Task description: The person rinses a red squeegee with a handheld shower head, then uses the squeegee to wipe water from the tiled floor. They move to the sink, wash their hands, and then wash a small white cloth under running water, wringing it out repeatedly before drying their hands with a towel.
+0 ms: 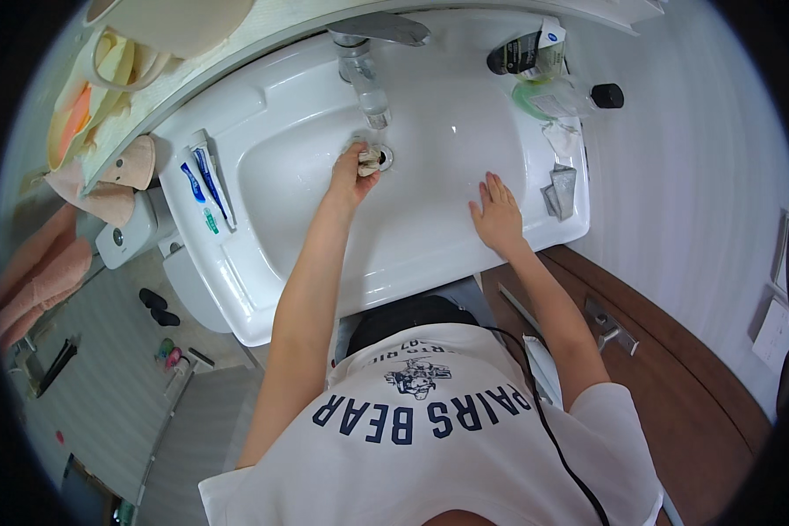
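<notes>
Inside the white washbasin (pixel 427 217), my left hand (pixel 354 177) grips a crumpled, pale wad of tissue or cloth (pixel 369 162). The wad sits right at the dark drain hole (pixel 382 158), partly hidden by my fingers. Above it juts the chrome faucet (pixel 371 98), its lever pointing right. My right hand (pixel 498 215) rests flat on the basin's right inner slope, fingers pointing up, with nothing in it.
On the left ledge lie toothpaste tubes (pixel 209 174). The right ledge holds a clear bottle with a black cap (pixel 565 97), a dark tube (pixel 516 54) and folded grey cloths (pixel 561 191). A cup (pixel 164 26) stands on the shelf. A brown door (pixel 644 355) is at right.
</notes>
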Demonstrator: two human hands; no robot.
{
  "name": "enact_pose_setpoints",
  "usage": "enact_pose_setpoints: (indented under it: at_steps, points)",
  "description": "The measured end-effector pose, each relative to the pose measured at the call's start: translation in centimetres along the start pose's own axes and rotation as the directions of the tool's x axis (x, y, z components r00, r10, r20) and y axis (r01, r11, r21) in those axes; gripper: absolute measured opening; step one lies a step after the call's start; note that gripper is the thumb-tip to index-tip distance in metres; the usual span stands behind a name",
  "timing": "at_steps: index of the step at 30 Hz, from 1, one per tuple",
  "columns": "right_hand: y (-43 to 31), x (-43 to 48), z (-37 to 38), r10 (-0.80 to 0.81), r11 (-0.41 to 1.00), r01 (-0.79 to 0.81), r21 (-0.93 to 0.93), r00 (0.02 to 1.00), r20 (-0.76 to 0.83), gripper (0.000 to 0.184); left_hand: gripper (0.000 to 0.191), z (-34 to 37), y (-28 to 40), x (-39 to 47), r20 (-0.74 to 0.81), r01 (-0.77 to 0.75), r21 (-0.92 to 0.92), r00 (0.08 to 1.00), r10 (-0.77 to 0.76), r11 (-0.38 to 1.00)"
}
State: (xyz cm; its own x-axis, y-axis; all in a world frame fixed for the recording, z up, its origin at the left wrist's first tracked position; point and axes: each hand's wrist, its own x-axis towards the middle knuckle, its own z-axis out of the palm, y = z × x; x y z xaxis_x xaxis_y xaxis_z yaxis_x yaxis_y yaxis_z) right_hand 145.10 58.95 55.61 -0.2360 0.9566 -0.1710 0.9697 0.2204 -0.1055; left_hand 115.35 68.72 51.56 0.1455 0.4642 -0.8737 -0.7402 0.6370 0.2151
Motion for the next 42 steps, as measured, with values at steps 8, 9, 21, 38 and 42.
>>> enact_pose_setpoints:
  at_steps: [8,9,21,38,42]
  points:
    - [-13.4,10.6,0.9,0.04,-0.19,-0.66,0.727,0.735,0.677,0.042,0.031,4.3,-0.3,-0.1,0.121,-0.012,-0.003,0.993,0.012,1.0]
    - [-13.2,12.9,0.5,0.17,-0.307,-0.544,0.781,0.776,0.608,0.037,0.032,4.1,0.2,-0.7,0.131,-0.063,0.087,0.99,0.051,0.994]
    - [-15.7,15.4,-1.9,0.126,0.237,-0.282,0.929,0.958,0.259,0.032,0.031,0.6,0.8,0.2,0.293,0.162,-0.313,0.954,-0.067,0.936]
    - [-18.4,13.7,-4.5,-0.05,0.795,-0.123,0.594,0.963,0.266,0.05,0.034,-6.0,-2.7,5.7,0.072,-0.08,-0.348,0.991,0.112,0.934]
    - [-14.6,15.8,-1.7,0.178,0.102,-0.349,0.931,0.927,0.329,0.044,0.043,2.7,-0.6,-3.6,-0.101,0.169,-0.489,0.964,-0.247,0.856]
